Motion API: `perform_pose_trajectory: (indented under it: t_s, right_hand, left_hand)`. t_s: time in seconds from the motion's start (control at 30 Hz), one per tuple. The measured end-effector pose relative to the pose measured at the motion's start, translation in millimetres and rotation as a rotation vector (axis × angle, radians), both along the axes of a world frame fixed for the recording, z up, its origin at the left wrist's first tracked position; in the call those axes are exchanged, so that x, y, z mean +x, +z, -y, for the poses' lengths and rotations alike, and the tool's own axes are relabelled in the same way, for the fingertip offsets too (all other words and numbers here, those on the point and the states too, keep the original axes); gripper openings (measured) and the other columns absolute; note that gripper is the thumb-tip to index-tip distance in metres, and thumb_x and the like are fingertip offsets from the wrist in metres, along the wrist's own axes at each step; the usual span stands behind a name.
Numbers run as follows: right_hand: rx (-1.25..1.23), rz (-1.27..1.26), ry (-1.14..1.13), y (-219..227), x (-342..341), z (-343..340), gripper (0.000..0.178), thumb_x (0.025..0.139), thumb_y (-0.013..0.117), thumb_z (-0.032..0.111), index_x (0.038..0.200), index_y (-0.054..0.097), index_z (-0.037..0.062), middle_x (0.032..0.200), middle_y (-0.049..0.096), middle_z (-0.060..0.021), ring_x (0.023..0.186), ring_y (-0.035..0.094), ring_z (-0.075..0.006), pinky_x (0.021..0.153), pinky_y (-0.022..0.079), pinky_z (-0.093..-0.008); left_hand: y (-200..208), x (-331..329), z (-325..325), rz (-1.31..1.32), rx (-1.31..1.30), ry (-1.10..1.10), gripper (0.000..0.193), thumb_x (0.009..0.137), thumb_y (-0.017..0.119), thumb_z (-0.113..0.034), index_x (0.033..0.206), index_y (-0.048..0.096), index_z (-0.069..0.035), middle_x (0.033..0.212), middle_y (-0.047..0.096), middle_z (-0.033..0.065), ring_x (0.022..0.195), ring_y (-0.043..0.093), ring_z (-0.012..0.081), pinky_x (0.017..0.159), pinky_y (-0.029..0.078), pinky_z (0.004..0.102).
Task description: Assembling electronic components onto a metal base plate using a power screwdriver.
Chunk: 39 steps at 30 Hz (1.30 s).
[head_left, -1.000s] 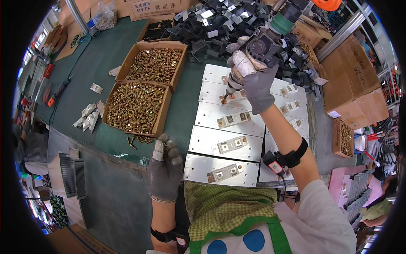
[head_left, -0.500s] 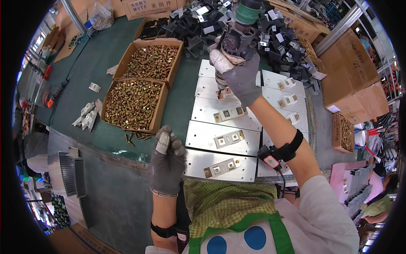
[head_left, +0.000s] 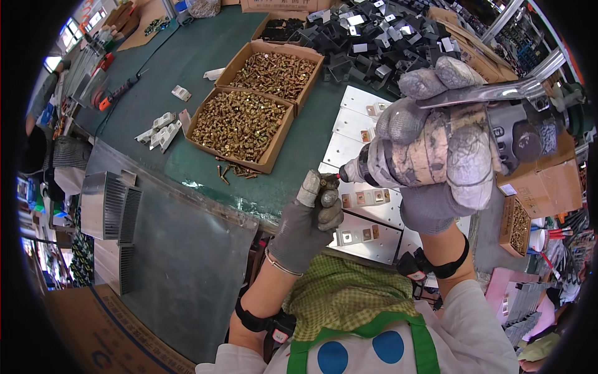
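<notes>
My right hand (head_left: 464, 163), in a grey glove with worn white patches, is wrapped round a taped power screwdriver (head_left: 425, 146) with a metal lever. The tool lies sideways, its nose pointing left. At its tip, my gloved left hand (head_left: 305, 223) pinches a small brassy screw (head_left: 325, 181) between thumb and fingers; most of the screw is hidden. Below and behind the tool lie flat silver metal plates (head_left: 344, 149) in rows. Pale slotted blocks (head_left: 359, 235) sit on them, some with screw heads showing. The tool and right hand cover many of the plates.
Two cardboard boxes of brassy screws (head_left: 240, 128) stand left of the plates, with loose screws (head_left: 229, 171) spilled in front. Black brackets (head_left: 374, 43) are heaped at the back. More pale blocks (head_left: 163, 131) lie at left. Finned heat sinks (head_left: 112, 206) stand farther left. A carton (head_left: 548, 181) is at right.
My right hand has lifted the screwdriver off the plates and turned it sideways, nearer the camera. The left hand has moved right and up to meet the tool's tip. The view has shifted.
</notes>
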State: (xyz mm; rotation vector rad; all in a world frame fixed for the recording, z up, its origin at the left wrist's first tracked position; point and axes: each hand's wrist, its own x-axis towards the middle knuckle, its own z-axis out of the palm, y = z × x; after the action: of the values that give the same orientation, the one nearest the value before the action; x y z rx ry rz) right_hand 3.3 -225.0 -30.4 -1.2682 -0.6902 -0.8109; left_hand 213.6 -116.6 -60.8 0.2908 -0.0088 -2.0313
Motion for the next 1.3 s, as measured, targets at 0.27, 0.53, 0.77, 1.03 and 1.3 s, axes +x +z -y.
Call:
perform_pose_trajectory:
  t_s: [0.27, 0.53, 0.77, 1.03, 1.3]
  right_hand:
    - [0.147, -0.129, -0.511, 1, 42, -33, 0.049, 0.081, 0.049, 0.038, 0.117, 0.041, 0.0049, 0.103, 0.051, -0.0095, 0.085, 0.052, -0.0184, 0.075, 0.045, -0.0334]
    - [0.260, -0.238, -1.099, 18, 50, -38, 0.044, 0.075, 0.060, 0.031, 0.107, 0.049, 0.0026, 0.091, 0.056, -0.0077, 0.076, 0.055, -0.0167, 0.070, 0.047, -0.0314]
    - [0.323, -0.280, -1.674, 49, 40, 50, 0.041, 0.070, 0.070, 0.025, 0.098, 0.055, 0.0006, 0.080, 0.060, -0.0062, 0.067, 0.058, -0.0152, 0.065, 0.048, -0.0296]
    - [0.425, -0.245, -1.688, 10, 27, 101, 0.028, 0.065, 0.071, 0.001, 0.089, 0.057, 0.0001, 0.082, 0.061, -0.0051, 0.072, 0.058, -0.0100, 0.069, 0.047, -0.0230]
    - [0.457, -0.325, -1.681, 5, 32, 111, 0.026, 0.067, 0.071, 0.006, 0.088, 0.057, 0.0008, 0.078, 0.062, -0.0034, 0.069, 0.058, -0.0090, 0.066, 0.048, -0.0235]
  left_hand:
    - [-7, 0, 1, -0.008, -0.002, 0.014, 0.033, 0.086, 0.051, -0.039, 0.082, 0.051, -0.006, 0.061, 0.047, -0.0007, 0.043, 0.033, 0.0073, 0.039, 0.026, 0.0197]
    - [6, -8, 13, 0.929, -0.197, 0.104, 0.048, 0.091, 0.037, -0.043, 0.081, 0.057, -0.001, 0.061, 0.049, 0.0018, 0.043, 0.037, 0.0068, 0.039, 0.031, 0.0195]
    - [-43, 9, 40, 1.012, -0.255, 0.426, 0.056, 0.091, 0.036, -0.044, 0.118, 0.041, 0.004, 0.087, 0.049, 0.0033, 0.062, 0.044, 0.0050, 0.050, 0.037, 0.0156]
    - [-43, 8, 39, 0.966, -0.179, 0.303, 0.056, 0.088, 0.042, -0.048, 0.111, 0.046, 0.002, 0.075, 0.053, 0.0040, 0.058, 0.047, 0.0079, 0.049, 0.037, 0.0175]
    - [-44, 7, 43, 0.924, -0.151, 0.296, 0.054, 0.086, 0.045, -0.047, 0.108, 0.049, 0.001, 0.075, 0.053, 0.0037, 0.060, 0.047, 0.0094, 0.051, 0.037, 0.0189]
